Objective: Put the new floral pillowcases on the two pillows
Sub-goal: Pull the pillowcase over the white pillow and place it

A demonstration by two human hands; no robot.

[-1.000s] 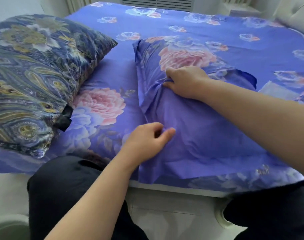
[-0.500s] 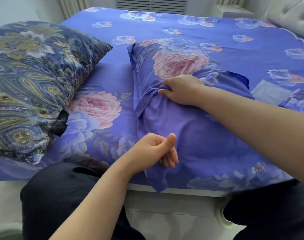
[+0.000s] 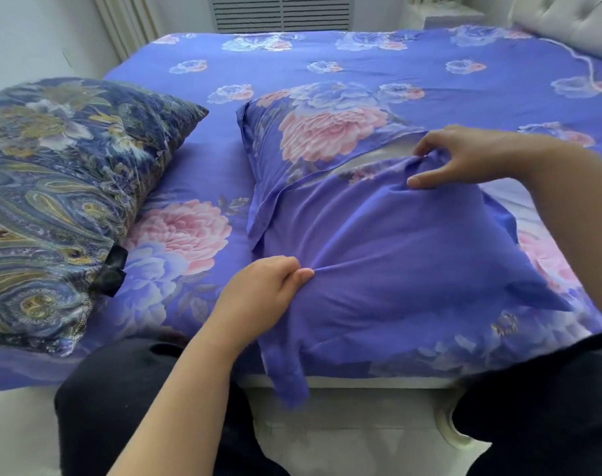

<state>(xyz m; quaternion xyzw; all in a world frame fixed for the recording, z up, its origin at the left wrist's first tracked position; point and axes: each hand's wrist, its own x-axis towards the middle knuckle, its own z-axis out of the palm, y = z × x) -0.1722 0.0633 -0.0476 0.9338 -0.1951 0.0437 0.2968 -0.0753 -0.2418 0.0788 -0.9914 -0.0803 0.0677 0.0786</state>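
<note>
A pillow in the new purple floral pillowcase (image 3: 389,242) lies on the bed in front of me. Its back flap gapes open, and a strip of pale pillow (image 3: 371,159) shows in the slit. My right hand (image 3: 464,156) pinches the flap's upper edge at the right end of the slit. My left hand (image 3: 265,290) pinches a fold of the purple fabric on the pillow's near left side. To the left lies a second pillow (image 3: 66,187) in a dark blue and gold paisley case.
The bed wears a matching purple floral sheet (image 3: 327,60). A pale tufted headboard (image 3: 567,22) stands at the far right, with a radiator grille (image 3: 282,12) on the wall behind the bed. My dark-clad knees (image 3: 128,400) press against the bed's near edge.
My right hand moved rightward from the pillow's middle to the flap edge and lifted it, exposing the pale pillow. My left hand closed on a fold of the case.
</note>
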